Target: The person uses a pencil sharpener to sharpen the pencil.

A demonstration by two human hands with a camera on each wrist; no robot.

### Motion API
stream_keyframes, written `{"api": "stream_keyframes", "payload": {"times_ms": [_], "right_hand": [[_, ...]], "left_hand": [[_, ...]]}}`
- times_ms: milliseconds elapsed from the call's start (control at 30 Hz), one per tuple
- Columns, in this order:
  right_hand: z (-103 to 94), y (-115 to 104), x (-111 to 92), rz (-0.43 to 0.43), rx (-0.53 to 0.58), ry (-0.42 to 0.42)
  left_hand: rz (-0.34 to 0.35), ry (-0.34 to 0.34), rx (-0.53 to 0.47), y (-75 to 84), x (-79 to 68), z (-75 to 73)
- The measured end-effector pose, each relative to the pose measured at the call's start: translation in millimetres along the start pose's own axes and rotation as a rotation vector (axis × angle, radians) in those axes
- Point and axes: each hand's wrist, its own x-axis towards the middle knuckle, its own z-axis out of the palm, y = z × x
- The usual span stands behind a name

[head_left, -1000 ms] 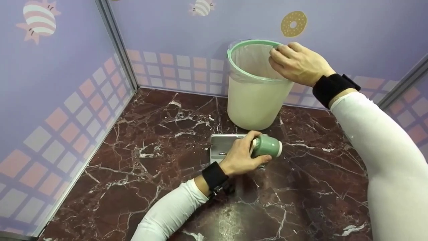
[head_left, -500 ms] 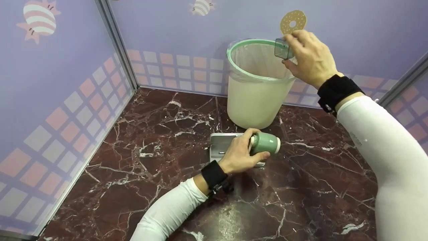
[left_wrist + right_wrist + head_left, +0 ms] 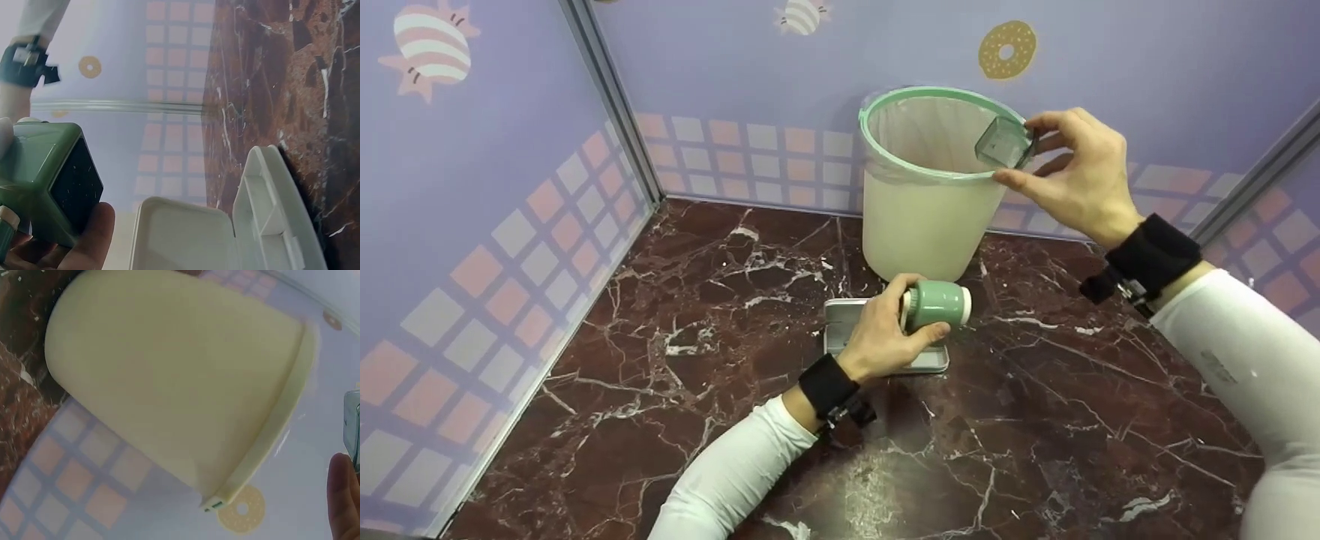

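Observation:
My left hand (image 3: 881,337) grips a green crank pencil sharpener (image 3: 941,302) with off-white ends, held sideways above the counter. In the left wrist view the sharpener (image 3: 34,180) has a dark square opening on one side. A clear smoky shavings box (image 3: 1003,144) is held by my right hand (image 3: 1080,176) between thumb and fingers, tilted over the right rim of a cream trash bin (image 3: 934,217). Only an edge of the shavings box (image 3: 351,424) shows in the right wrist view. Under the left hand lies an open white pencil case (image 3: 928,360), partly covered.
The bin has a green rim ring and a clear liner, and stands against the purple back wall (image 3: 720,67). In the left wrist view, the pencil case (image 3: 183,236) has a divided tray beside its lid. Dark red marbled counter (image 3: 660,420) spreads around.
My right hand has pulled back from over the bin's mouth and turned, so the shavings box now shows, tilted at the rim. The left hand with the sharpener has shifted slightly up and left.

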Motion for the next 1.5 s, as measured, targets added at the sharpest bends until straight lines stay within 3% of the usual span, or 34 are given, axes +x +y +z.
{"api": "stream_keyframes", "payload": {"times_ms": [400,533,800,1067,1200,1500], "right_hand": [[17.1,-5,-79,-0.038,0.266,-0.057],[24.4,-2,-108,0.011,0.314,-0.101],[45.3,9,-157,0.185,0.364,-0.195],[60.5,8,-176,0.258,0.497,-0.265],[65.7,10,-179,0.241,0.522,-0.305],[75.5,12,-189,0.231,0.578,-0.373]], "left_hand": [[0.050,0.014,-0.117,0.2,0.4,-25.0],[0.049,0.025,-0.135,-1.0,-3.3,-27.7],[0.052,0.030,-0.150,-3.2,-6.4,-30.8],[0.050,0.024,-0.155,-5.5,-9.7,-31.4],[0.071,0.029,-0.135,-5.1,-10.6,-29.8],[0.111,-0.028,-0.048,-4.4,-11.2,-18.8]]}}
